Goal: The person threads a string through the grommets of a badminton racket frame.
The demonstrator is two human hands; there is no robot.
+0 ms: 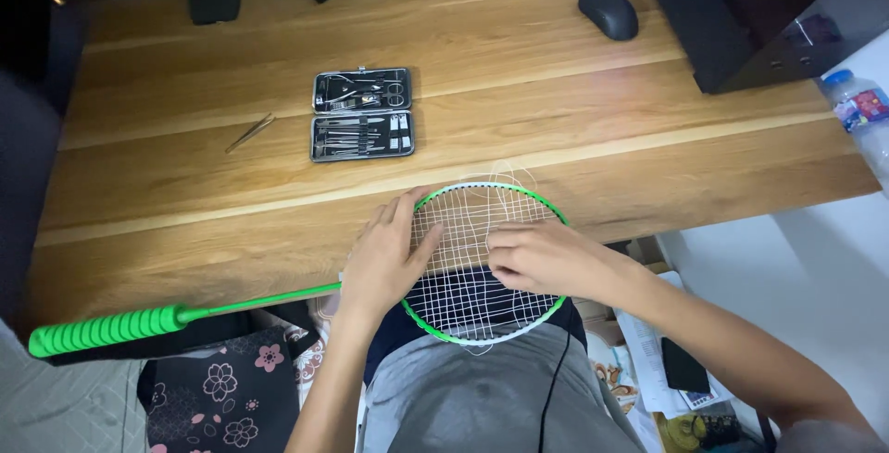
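A green badminton racket (278, 300) lies across the person's lap at the near edge of the wooden bench (519, 92), its head over the bench edge and its ribbed green handle pointing out to the left. The left hand (384, 263) rests flat on the left side of the racket head, its grip spread, fingers lying on the white strings (468, 221) and the rim. The right hand (537, 258) lies over the middle of the string bed with its fingers curled toward the strings; whether its grip pinches a string I cannot tell. Loose string loops out past the top of the frame. Farther back on the bench an open manicure kit (362, 126) lies flat, with tweezers (250, 132) just left of it. A black mouse (608, 13) sits near the far edge.
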